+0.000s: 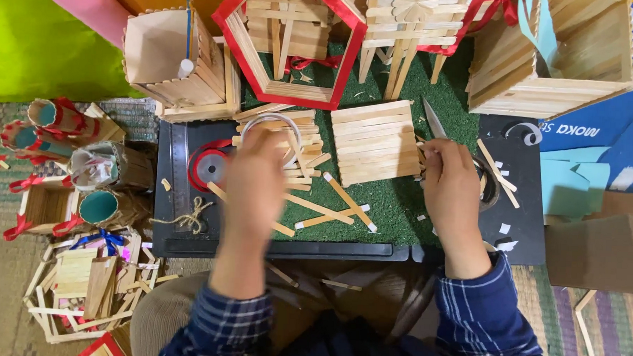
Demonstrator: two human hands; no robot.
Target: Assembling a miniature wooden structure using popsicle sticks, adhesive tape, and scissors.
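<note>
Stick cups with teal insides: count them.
2 show teal: one stick cup far left by the red ribbons, another stick cup lower, beside the black mat. Others may be hidden.

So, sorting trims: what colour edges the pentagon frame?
Red, on the pentagon frame, clearest in the head view.
</note>
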